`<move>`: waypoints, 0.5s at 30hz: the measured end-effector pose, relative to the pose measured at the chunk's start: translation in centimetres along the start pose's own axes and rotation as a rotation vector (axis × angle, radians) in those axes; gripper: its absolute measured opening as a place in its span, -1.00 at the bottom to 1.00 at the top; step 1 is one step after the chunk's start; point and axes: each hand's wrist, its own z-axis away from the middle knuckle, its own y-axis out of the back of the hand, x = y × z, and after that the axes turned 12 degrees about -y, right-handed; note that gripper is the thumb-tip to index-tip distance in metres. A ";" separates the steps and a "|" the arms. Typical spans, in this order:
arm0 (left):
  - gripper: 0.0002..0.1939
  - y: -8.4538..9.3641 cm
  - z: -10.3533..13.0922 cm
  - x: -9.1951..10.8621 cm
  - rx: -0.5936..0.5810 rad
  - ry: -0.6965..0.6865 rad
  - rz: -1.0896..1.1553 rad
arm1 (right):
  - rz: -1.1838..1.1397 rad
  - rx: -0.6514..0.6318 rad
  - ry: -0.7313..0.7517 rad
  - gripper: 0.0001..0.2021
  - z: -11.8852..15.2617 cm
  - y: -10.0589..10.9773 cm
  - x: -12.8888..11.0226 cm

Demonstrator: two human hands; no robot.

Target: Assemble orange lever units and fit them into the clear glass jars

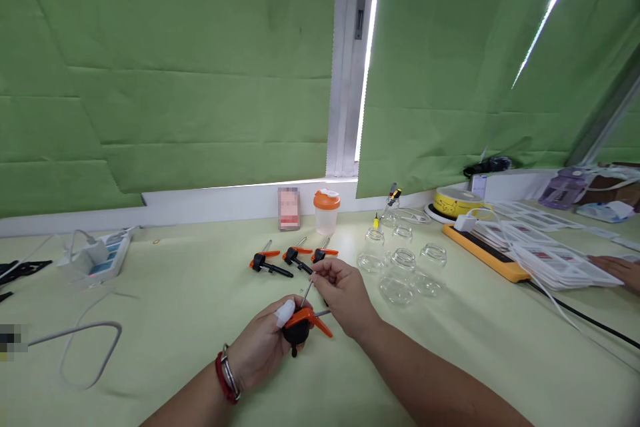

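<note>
My left hand [267, 341], with white tape round the thumb, holds a black and orange device [299, 328] above the table. A thin metal rod [307, 293] rises from the device, and another points right from it. The fingertips of my right hand [343, 290] are pinched at the upper end of the rising rod. Beyond my hands lie three similar black and orange devices: one on the left [267, 264], one in the middle [296, 257] and one on the right [323, 253], partly hidden by my right hand.
Several clear glass jars [397, 275] stand right of my hands. An orange-lidded cup [327, 212] and a small pink box [289, 209] are at the back. A power strip [103, 257] lies left. Right are an orange bar [483, 253], stacked cards [555, 257] and another person's hand [617, 270].
</note>
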 end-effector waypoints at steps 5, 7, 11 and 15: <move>-0.70 0.1 0.1 -0.1 -0.036 0.003 -0.003 | -0.022 -0.072 -0.036 -0.83 0.4 -0.6 0.0; -0.70 -0.1 0.0 -0.1 -0.037 0.005 0.009 | -0.038 -0.098 -0.058 -0.83 0.7 -0.8 -0.2; -0.68 -0.5 0.1 0.0 -0.030 0.002 0.026 | -0.134 -0.166 -0.119 -0.83 0.9 -1.0 0.1; -0.69 -0.7 0.0 0.0 -0.013 0.016 0.093 | -0.123 -0.206 -0.100 -0.84 1.0 -1.0 0.6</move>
